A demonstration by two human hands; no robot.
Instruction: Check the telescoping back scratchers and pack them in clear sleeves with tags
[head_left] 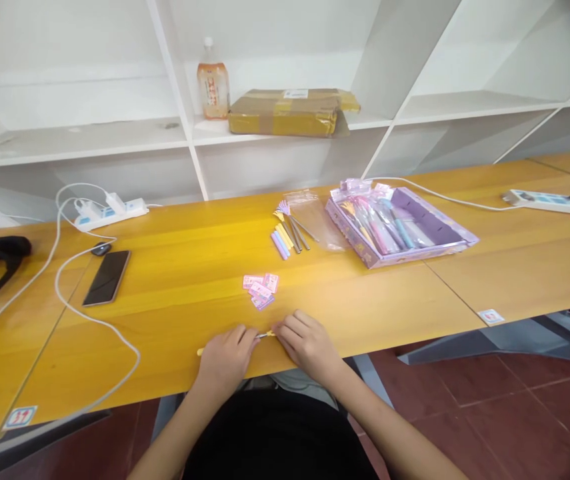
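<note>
Both my hands hold a yellow telescopic back scratcher (263,335) low over the front edge of the table. My left hand (228,359) is closed around its handle, whose yellow end sticks out to the left. A short piece of metal rod shows between my hands. The yellow head is at the fingertips of my right hand (306,340), which mostly hides it. Just beyond my hands lie several pink printed cards (261,291). Farther back are loose yellow and purple scratcher heads on metal rods (292,230), beside yellow and purple handle tubes (282,241).
A purple display box (365,250) with wrapped back scratchers stands right of a clear plastic bag (317,220). At left are a phone (107,278), a white cable (129,347) and a power strip (112,213). A bottle (213,83) and cardboard box (285,113) sit on the shelf.
</note>
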